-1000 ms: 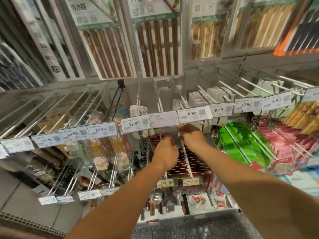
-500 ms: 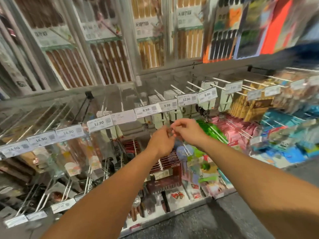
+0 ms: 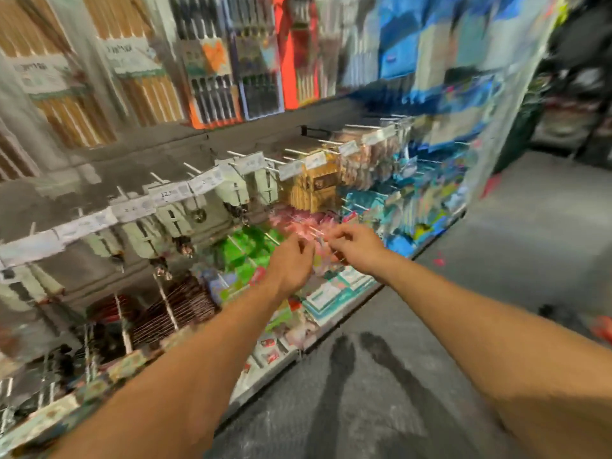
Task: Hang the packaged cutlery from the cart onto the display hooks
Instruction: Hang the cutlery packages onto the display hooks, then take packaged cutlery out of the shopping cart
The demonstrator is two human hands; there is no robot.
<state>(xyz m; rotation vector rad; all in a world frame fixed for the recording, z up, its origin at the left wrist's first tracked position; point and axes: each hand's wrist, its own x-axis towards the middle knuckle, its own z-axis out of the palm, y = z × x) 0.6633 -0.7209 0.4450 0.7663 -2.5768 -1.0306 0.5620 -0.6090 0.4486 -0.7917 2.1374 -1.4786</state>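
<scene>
The view is heavily blurred, so fine detail is limited. Both bare forearms reach forward from the near edge toward a retail display rack. The left hand and the right hand are held close together, just apart, in front of the middle tier of hooks, over pink packets and just right of green packets. The fingers of both hands are loosely curled with fingertips drawn toward each other; whether either hand pinches anything cannot be told, as the area between them is smeared and no package is plainly visible in either grasp. The packaged cutlery itself cannot be identified with certainty; dark-handled items in pale card packs hang from the display hooks to the left of the hands, beneath a row of white price tags. The cart is not visible. On the far upper shelf stand boxed chopstick sets at the left and dark utensil sets in orange-edged packs beside them. To the right of the hooks hang brown packs, and further right blue and teal packets. Below the hands, near the base of the rack, sit dark red packs and flat white and teal packets. The grey floor extends to the right, with two long dark shadows near the bottom centre.
</scene>
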